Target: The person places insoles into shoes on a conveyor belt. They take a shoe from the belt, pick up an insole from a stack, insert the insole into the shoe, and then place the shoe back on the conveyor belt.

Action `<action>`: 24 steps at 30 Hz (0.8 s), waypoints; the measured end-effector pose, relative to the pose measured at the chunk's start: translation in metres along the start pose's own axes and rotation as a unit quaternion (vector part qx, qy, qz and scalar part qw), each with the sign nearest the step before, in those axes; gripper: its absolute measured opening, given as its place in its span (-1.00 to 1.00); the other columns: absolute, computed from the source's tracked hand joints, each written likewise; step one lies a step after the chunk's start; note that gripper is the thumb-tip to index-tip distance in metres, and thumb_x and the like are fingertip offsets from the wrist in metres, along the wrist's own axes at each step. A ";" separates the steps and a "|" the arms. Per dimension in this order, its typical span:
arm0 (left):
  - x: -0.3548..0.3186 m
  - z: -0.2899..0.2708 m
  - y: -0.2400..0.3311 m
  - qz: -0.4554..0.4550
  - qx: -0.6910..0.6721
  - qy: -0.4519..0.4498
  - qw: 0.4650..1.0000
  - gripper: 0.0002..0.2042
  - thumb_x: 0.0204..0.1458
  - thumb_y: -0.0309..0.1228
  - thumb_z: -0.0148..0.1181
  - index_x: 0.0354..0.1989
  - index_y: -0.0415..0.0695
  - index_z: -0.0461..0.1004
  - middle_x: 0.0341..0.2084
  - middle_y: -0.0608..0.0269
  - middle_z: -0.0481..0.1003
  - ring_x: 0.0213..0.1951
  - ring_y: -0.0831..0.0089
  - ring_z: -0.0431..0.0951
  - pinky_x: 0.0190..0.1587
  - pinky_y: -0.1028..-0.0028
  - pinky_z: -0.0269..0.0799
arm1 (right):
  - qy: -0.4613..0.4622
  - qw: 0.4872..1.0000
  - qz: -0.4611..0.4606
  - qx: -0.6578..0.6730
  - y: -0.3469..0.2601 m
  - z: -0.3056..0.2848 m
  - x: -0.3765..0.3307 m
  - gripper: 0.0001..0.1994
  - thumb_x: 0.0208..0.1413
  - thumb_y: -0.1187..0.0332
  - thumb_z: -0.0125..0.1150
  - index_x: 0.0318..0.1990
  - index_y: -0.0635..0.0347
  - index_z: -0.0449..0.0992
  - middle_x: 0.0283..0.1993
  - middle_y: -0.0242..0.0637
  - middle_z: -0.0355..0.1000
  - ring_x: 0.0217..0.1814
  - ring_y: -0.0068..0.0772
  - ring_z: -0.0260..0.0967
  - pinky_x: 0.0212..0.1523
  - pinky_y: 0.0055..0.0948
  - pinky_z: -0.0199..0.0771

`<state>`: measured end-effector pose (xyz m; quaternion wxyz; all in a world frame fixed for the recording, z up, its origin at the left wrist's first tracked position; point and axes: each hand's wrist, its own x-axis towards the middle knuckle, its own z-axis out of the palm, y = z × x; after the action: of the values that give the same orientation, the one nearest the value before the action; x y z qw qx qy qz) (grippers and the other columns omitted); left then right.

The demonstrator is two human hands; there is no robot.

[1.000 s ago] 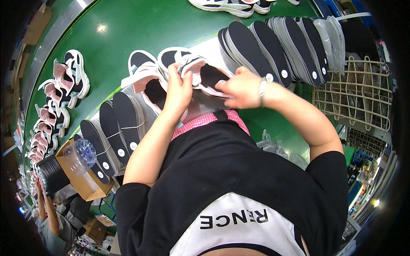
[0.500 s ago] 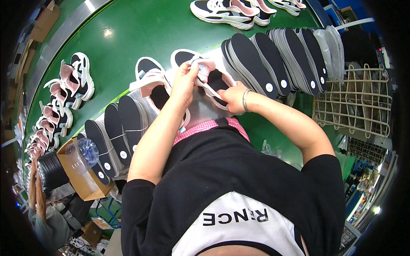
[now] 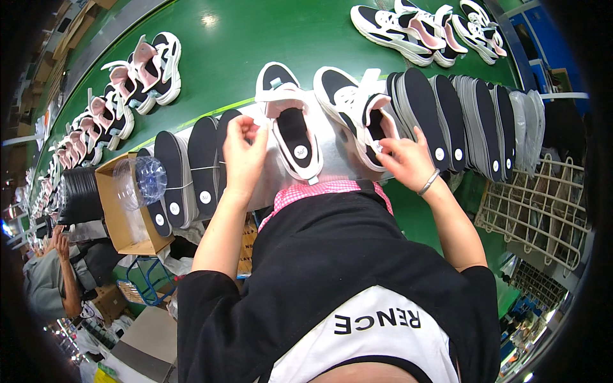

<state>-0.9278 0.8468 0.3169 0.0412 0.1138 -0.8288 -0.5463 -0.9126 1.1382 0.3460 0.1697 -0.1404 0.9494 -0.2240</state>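
Left white-and-black sneaker [image 3: 288,121] showing black insole seated; right hand [image 3: 405,163] gripping tongue of second white-and-black sneaker [image 3: 354,108]; left hand [image 3: 242,150] pinching small white piece; stacked black insoles [image 3: 447,118] waiting.

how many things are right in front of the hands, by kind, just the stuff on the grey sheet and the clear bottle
Sneakers on the grey sheet: 2, left one and right one
Clear plastic bottle in the cardboard box: 1
Total: 3

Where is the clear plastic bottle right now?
In the head view, the clear plastic bottle lies on the person's left in an open cardboard box, beside the row of black insoles.
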 end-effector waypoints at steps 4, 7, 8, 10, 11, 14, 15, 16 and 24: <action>0.025 0.031 0.007 0.036 -0.108 -0.082 0.990 -0.60 -0.07 -0.34 0.09 -0.07 -0.28 0.25 -0.21 0.13 0.37 -0.17 0.45 0.36 -0.13 0.52 0.25 | -0.143 0.974 0.031 -0.171 -0.009 0.010 0.014 -0.65 -0.16 0.27 0.07 -0.22 0.30 0.29 -0.44 -0.09 0.40 -0.24 -0.12 0.34 0.08 0.01 -0.10; 0.058 0.046 -0.016 -0.024 -0.196 -0.074 0.978 -0.76 0.00 -0.36 0.01 -0.26 -0.31 0.36 -0.40 0.19 0.43 -0.36 0.53 0.42 -0.32 0.60 0.32 | -0.212 0.967 0.037 -0.134 0.005 0.015 0.028 -0.68 -0.17 0.31 0.04 -0.27 0.34 0.28 -0.41 -0.01 0.39 -0.24 -0.08 0.35 -0.02 -0.14 0.09; 0.061 0.052 -0.014 -0.022 -0.197 -0.065 0.978 -0.78 0.02 -0.37 -0.01 -0.33 -0.31 0.38 -0.46 0.22 0.44 -0.42 0.56 0.43 -0.38 0.62 0.34 | -0.219 0.966 0.036 -0.133 0.007 0.014 0.030 -0.69 -0.17 0.31 0.03 -0.27 0.34 0.28 -0.42 -0.01 0.40 -0.25 -0.08 0.35 -0.05 -0.17 0.12; 0.064 0.056 -0.018 -0.052 -0.196 -0.047 0.978 -0.80 -0.03 -0.37 0.02 -0.37 -0.29 0.39 -0.46 0.19 0.45 -0.41 0.52 0.44 -0.34 0.57 0.34 | -0.236 0.962 0.032 -0.131 0.009 0.012 0.032 -0.69 -0.17 0.31 0.03 -0.27 0.34 0.28 -0.42 -0.01 0.40 -0.26 -0.07 0.35 -0.11 -0.24 0.19; 0.065 0.057 -0.023 -0.047 -0.183 -0.044 0.981 -0.79 -0.04 -0.36 0.04 -0.36 -0.28 0.39 -0.45 0.18 0.45 -0.40 0.51 0.44 -0.33 0.56 0.34 | -0.221 0.966 0.024 -0.134 0.008 0.013 0.031 -0.71 -0.17 0.32 0.02 -0.30 0.35 0.30 -0.43 -0.01 0.40 -0.28 -0.06 0.35 -0.14 -0.19 0.20; 0.059 0.057 -0.018 -0.010 -0.161 -0.036 0.986 -0.80 -0.08 -0.37 0.07 -0.36 -0.27 0.38 -0.45 0.18 0.45 -0.39 0.48 0.44 -0.31 0.54 0.34 | -0.203 0.969 0.032 -0.139 0.003 0.017 0.030 -0.74 -0.17 0.32 0.01 -0.34 0.35 0.31 -0.43 0.00 0.39 -0.29 -0.05 0.35 -0.20 -0.17 0.22; 0.055 0.057 -0.014 0.005 -0.156 -0.034 0.987 -0.80 -0.09 -0.38 0.08 -0.36 -0.27 0.37 -0.46 0.17 0.45 -0.39 0.46 0.44 -0.30 0.54 0.34 | -0.185 0.972 0.035 -0.138 0.002 0.021 0.032 -0.75 -0.16 0.32 0.01 -0.37 0.34 0.32 -0.44 0.01 0.39 -0.30 -0.04 0.35 -0.23 -0.16 0.24; 0.052 0.055 -0.019 -0.014 -0.179 -0.062 0.982 -0.75 -0.13 -0.41 0.08 -0.27 -0.27 0.32 -0.36 0.12 0.43 -0.30 0.37 0.43 -0.24 0.47 0.33 | -0.177 0.976 0.032 -0.126 -0.006 0.021 0.032 -0.75 -0.15 0.30 0.02 -0.38 0.34 0.30 -0.45 0.02 0.38 -0.32 -0.02 0.35 -0.24 -0.16 0.24; -0.023 0.048 -0.013 0.056 0.066 -0.040 0.995 -0.57 -0.22 -0.56 -0.15 -0.05 -0.33 0.15 -0.24 -0.19 0.32 -0.15 -0.04 0.31 -0.09 0.20 0.21 | 0.017 1.000 0.005 0.017 -0.029 0.025 0.020 -0.77 -0.05 0.29 0.01 -0.26 0.21 0.35 -0.44 -0.20 0.42 -0.29 -0.25 0.37 0.13 -0.07 -0.18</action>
<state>-0.9134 0.8903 0.2872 0.0308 0.0479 -0.8690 -0.4914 -0.9157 1.0975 0.3337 0.1572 -0.1289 0.9488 -0.2416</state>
